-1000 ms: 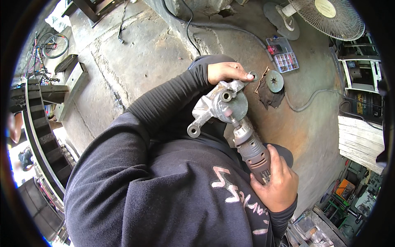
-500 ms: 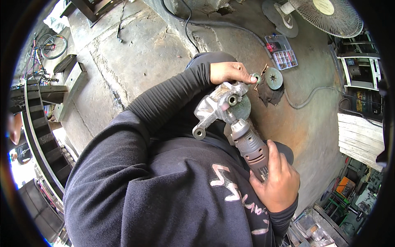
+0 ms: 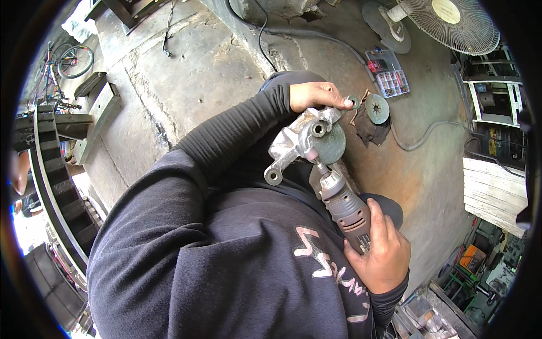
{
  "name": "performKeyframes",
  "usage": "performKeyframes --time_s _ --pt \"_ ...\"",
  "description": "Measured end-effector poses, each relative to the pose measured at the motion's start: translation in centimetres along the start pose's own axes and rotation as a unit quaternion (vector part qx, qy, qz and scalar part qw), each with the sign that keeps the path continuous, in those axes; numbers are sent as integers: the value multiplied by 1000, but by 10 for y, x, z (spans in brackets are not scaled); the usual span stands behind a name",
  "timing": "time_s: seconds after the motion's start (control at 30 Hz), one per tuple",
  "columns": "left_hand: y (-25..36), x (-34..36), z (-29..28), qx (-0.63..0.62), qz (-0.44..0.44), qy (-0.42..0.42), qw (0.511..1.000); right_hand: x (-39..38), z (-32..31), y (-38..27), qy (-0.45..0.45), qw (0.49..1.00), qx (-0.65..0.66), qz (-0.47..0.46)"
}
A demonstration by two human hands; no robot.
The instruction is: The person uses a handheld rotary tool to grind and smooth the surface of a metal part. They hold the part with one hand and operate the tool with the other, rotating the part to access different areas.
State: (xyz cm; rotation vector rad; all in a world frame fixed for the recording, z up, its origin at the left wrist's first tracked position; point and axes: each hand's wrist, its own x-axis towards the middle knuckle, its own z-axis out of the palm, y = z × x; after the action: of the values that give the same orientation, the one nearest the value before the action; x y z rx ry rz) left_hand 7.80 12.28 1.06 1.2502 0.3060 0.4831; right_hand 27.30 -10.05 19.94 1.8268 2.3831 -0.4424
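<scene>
Holding grinder (image 3: pixel 347 210) tip-first at casting (image 3: pixel 298 137).
Gripping grinder in curled right hand (image 3: pixel 381 250); clasping casting's top in half-curled left hand (image 3: pixel 317 96).

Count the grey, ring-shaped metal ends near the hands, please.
3: the top end, at the bare left hand's thumb; the lower-left end of the irregular silver-grey metal casting; the middle end, between those. More may be hidden.

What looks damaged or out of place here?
The concrete floor looks damaged: a rough crack runs through it, left of the left sleeve. Nothing stands out about the metal casting in the left hand or the rotary tool in the right hand.
</scene>
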Motion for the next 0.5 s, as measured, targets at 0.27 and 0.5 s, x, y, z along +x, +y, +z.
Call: performKeyframes --time_s 0.27,0.5 --pt "-7 -1 -11 -9 -13 -4 1000 5 10 -1 -10 998 39 -40" --pt "-7 -3 -11 3 -1 7 1000 13 14 -5 -21 998 26 -52"
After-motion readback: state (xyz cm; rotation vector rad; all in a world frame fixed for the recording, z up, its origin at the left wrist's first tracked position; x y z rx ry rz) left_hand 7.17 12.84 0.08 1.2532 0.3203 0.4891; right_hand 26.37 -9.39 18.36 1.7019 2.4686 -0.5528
